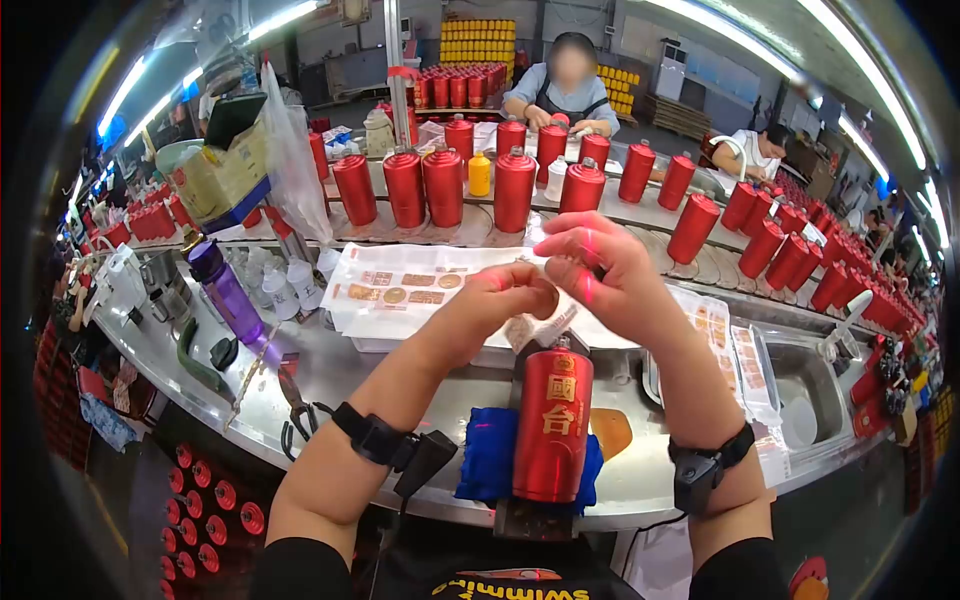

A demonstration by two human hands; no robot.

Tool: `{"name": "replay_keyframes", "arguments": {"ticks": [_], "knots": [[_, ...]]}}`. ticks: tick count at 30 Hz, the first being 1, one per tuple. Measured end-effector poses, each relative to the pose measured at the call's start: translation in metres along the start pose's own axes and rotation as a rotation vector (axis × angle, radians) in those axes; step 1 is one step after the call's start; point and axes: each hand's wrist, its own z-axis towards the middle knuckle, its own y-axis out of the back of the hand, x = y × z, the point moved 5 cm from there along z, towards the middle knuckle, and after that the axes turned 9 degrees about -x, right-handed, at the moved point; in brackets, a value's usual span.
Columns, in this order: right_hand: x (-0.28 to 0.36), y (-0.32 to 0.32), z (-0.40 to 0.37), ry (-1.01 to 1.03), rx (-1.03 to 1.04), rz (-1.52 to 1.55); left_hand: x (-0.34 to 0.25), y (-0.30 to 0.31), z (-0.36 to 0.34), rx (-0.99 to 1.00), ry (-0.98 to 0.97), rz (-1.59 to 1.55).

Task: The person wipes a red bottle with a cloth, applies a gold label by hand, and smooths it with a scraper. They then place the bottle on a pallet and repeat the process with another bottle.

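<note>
My left hand (pixel 497 308) has its thumb and fingers closed in a pinch on a small whitish decal (pixel 548 326), part of which shows below the fingertips. Close beside it, my right hand (pixel 603 282) also has bent, closed fingers, its thumb and forefinger near the left fingertips; I cannot tell what they grip. A thin red light line crosses the right fingers. Just below both hands, a red bottle (pixel 553 430) with gold characters lies tilted on a dark stand, over a blue cloth (pixel 487 455). Behind the left hand are printed decal sheets (pixel 350 315) with gold designs.
Red bottles (pixel 515 190) line the conveyor ahead, with a yellow bottle (pixel 480 174) among them. A purple bottle (pixel 226 292) and scissors (pixel 296 405) are at left. More sheets (pixel 705 320) and a sink (pixel 805 385) lie right. A co-worker (pixel 565 95) sits opposite.
</note>
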Motion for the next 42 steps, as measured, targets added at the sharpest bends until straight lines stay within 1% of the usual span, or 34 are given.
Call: {"name": "replay_keyframes", "arguments": {"ticks": [1,2,3,5,6,8,9,10,11,12,13,15,16,17,19,20,21,23,25,26,28,29,32,33,35,36,38,39,40,42], "knots": [[-0.003,0.006,0.001,-0.010,-0.004,-0.058,0.002,0.002,0.001,0.010,0.030,0.022],[-0.010,0.015,0.002,0.091,-0.032,-0.162,-0.003,0.004,0.002,0.003,-0.029,0.047],[-0.020,0.021,0.002,0.151,-0.097,-0.166,-0.003,0.008,0.005,-0.023,-0.039,0.086],[-0.029,0.029,0.002,0.097,-0.074,-0.337,-0.002,0.015,0.015,-0.044,-0.021,0.182],[-0.037,0.031,0.005,0.123,-0.054,-0.395,0.001,0.020,0.025,-0.044,-0.009,0.206],[-0.062,0.032,0.016,0.076,-0.035,-0.336,0.005,0.027,0.045,-0.045,-0.038,0.361],[-0.076,0.032,0.023,0.051,-0.036,-0.314,0.016,0.038,0.063,-0.083,-0.078,0.548],[-0.093,0.032,0.028,-0.041,-0.021,-0.338,0.011,0.045,0.069,-0.148,-0.053,0.802],[-0.107,0.031,0.034,-0.129,-0.006,-0.361,0.022,0.058,0.082,-0.218,-0.113,0.950],[-0.122,0.029,0.040,-0.198,0.097,-0.532,0.037,0.071,0.093,-0.252,-0.107,1.017],[-0.147,0.028,0.043,-0.249,0.148,-0.671,0.048,0.081,0.099,-0.284,-0.102,1.080],[-0.224,0.018,0.034,-0.340,0.250,-0.948,0.064,0.088,0.095,-0.334,-0.052,1.156],[-0.256,0.016,0.021,-0.293,0.305,-1.031,0.069,0.091,0.091,-0.360,-0.027,1.198],[-0.289,0.014,0.005,-0.243,0.360,-1.111,0.072,0.092,0.086,-0.338,-0.011,1.178],[-0.323,0.012,-0.017,-0.398,0.278,-1.161,0.073,0.092,0.070,-0.294,0.038,1.138],[-0.316,0.014,-0.022,-0.442,0.228,-1.149,0.067,0.088,0.059,-0.284,0.046,1.096],[-0.308,0.018,-0.024,-0.483,0.177,-1.135,0.062,0.085,0.051,-0.257,0.003,1.113],[-0.295,0.019,-0.019,-0.418,0.214,-1.115,0.052,0.077,0.034,-0.203,-0.088,1.147],[-0.292,0.024,-0.009,-0.343,0.257,-1.049,0.041,0.060,0.007,-0.192,-0.173,1.061],[-0.261,0.025,0.000,-0.370,0.353,-0.930,0.036,0.050,-0.008,-0.185,-0.214,1.017],[-0.219,0.035,-0.001,-0.310,0.224,-0.773,0.033,0.029,-0.036,-0.132,-0.167,0.908],[-0.200,0.039,-0.003,-0.278,0.160,-0.691,0.035,0.020,-0.055,-0.128,-0.187,0.863],[-0.139,0.050,-0.011,-0.256,0.107,-0.572,0.050,-0.002,-0.105,-0.102,-0.284,0.781],[-0.124,0.056,-0.019,-0.221,0.077,-0.519,0.054,-0.012,-0.118,-0.092,-0.325,0.763],[-0.095,0.065,-0.033,-0.148,0.021,-0.409,0.054,-0.035,-0.140,-0.042,-0.347,0.897],[-0.078,0.066,-0.040,-0.150,0.019,-0.380,0.053,-0.044,-0.147,-0.020,-0.357,0.966],[-0.047,0.067,-0.052,-0.154,0.021,-0.313,0.073,-0.051,-0.154,-0.041,-0.396,1.049],[-0.031,0.065,-0.057,-0.113,0.033,-0.297,0.079,-0.053,-0.157,-0.049,-0.424,1.094],[-0.017,0.062,-0.061,-0.077,0.042,-0.285,0.079,-0.053,-0.159,-0.017,-0.371,1.073],[0.015,0.061,-0.070,-0.047,0.063,-0.256,0.068,-0.048,-0.156,-0.001,-0.406,0.904]]}}
